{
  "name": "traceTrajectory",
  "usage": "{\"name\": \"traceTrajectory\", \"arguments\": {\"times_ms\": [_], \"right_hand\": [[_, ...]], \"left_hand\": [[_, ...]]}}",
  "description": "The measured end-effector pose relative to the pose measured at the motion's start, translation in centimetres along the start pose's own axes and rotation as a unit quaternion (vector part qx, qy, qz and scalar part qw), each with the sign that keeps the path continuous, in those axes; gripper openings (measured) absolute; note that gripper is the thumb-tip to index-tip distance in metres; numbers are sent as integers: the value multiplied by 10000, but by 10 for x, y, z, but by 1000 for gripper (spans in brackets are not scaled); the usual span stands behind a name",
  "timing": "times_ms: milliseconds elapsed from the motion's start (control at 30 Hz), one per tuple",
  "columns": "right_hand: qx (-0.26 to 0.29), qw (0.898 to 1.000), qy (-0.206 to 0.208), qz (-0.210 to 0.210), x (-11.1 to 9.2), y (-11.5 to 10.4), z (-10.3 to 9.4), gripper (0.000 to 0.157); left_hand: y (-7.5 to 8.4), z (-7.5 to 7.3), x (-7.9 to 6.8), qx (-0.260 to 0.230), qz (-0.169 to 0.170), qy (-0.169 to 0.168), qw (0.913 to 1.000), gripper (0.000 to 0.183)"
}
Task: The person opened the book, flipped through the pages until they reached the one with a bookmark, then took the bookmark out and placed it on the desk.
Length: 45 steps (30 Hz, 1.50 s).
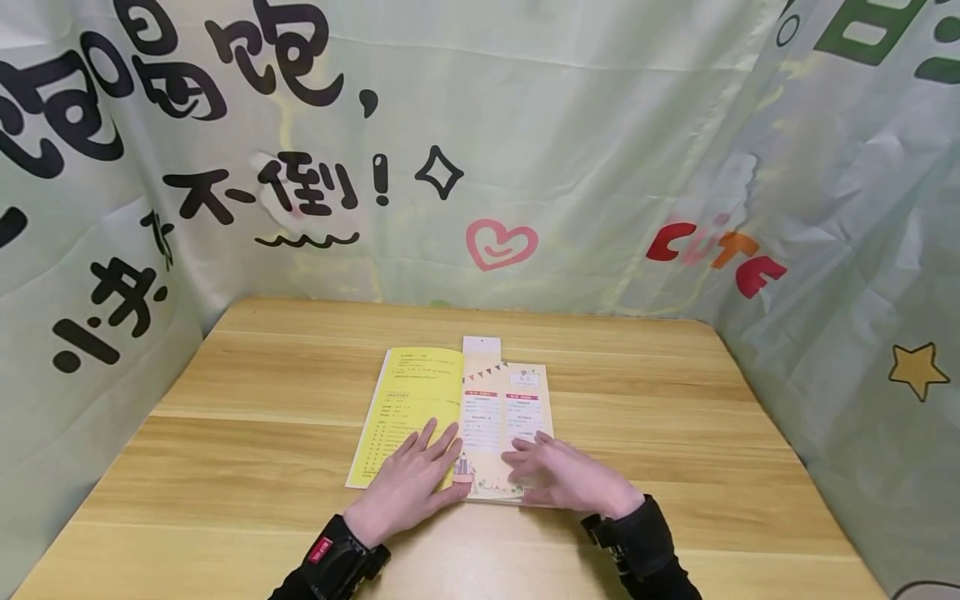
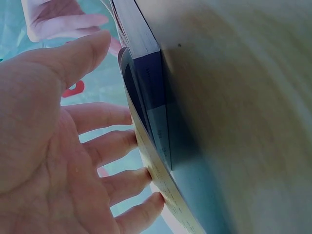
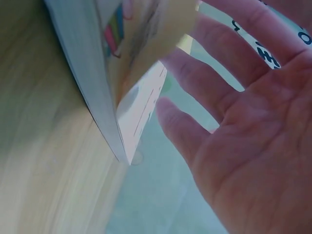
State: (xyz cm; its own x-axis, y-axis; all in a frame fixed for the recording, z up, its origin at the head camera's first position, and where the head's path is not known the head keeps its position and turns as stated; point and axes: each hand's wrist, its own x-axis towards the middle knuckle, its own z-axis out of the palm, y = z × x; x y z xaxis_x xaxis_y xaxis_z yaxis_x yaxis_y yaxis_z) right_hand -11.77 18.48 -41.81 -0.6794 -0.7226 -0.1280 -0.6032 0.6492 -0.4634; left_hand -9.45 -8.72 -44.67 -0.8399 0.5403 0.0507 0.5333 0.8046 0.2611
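Observation:
An open book lies on the table, its left page yellow and printed, its right page pale with red headings and small drawings. My left hand rests with spread fingers on the lower yellow page, thumb towards the spine. In the left wrist view its fingertips touch the yellow sheet, which bows above the table. Over the right page's lower right corner is my right hand, fingers loosely extended. The right wrist view has a curled leaf lifted off the pages below, right at the fingers.
A pale strip sticks out above the book's top edge. The wooden table extends around the book on all sides. A printed cloth hangs behind and beside it. A dark cable shows at the lower right corner.

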Motion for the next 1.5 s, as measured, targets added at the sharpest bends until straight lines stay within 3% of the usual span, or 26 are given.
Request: {"name": "traceTrajectory", "arguments": {"times_ms": [200,400,633,933,1233,1500], "right_hand": [[255,9993,243,-117,-3,1,-3,20],[-72,9956,813,-471,-2,4,-4,19],[-576,9830,1620,-650,2,5,-3,14],[-623,9687,2285,-746,6,5,-2,17],[-919,9286,3417,-1121,10,7,1,23],[-1048,8945,4153,-1281,16,7,5,24]], "left_hand": [[0,0,0,-27,1,0,10000,66],[0,0,0,11,15,32,10000,66],[0,0,0,-49,4,-4,10000,66],[1,0,0,-115,-59,-46,9999,68],[2,2,0,-349,-228,-26,9991,73],[11,5,-1,-157,-376,-9,9992,74]]}}
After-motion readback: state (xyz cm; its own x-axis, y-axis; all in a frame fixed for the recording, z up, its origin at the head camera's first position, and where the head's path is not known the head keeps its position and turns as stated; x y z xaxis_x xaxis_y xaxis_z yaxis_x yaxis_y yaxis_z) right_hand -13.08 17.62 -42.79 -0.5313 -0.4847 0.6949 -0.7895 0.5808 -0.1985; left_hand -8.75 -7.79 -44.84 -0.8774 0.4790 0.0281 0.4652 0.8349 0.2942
